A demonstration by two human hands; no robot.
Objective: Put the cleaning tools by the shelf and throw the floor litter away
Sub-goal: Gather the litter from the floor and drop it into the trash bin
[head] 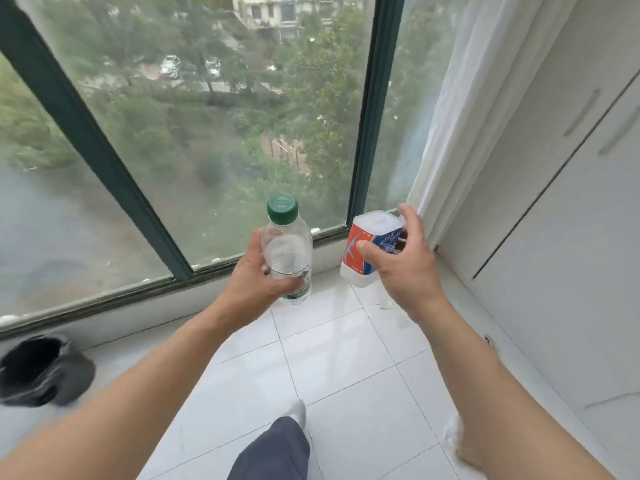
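Head view, starting at the lower left of the frame: a black bin bag point(41, 372) sits open-mouthed on the white tiled floor point(346, 358), under a large green-framed window point(214, 116).

Near the centre, the left hand point(256, 275) grips a clear plastic bottle point(287, 247) with a green screw cap and a green-and-white label low on its body. It stands roughly upright in the hand, thumb on the near side and fingers point(292, 284) curled round its lower part.

Just right of it, the right hand point(401, 261) holds a white, square-sided container point(367, 237) with a red and blue label. The thumb presses on the red panel and the other fingers point(410, 216) reach round the far side. The container leans a little and seems to be lifted off the floor, though its base is hard to judge.

At bottom centre a leg in dark trousers point(273, 448) shows.

Further right hangs a white curtain point(460, 116), then a white cabinet point(554, 202) fills the right edge.
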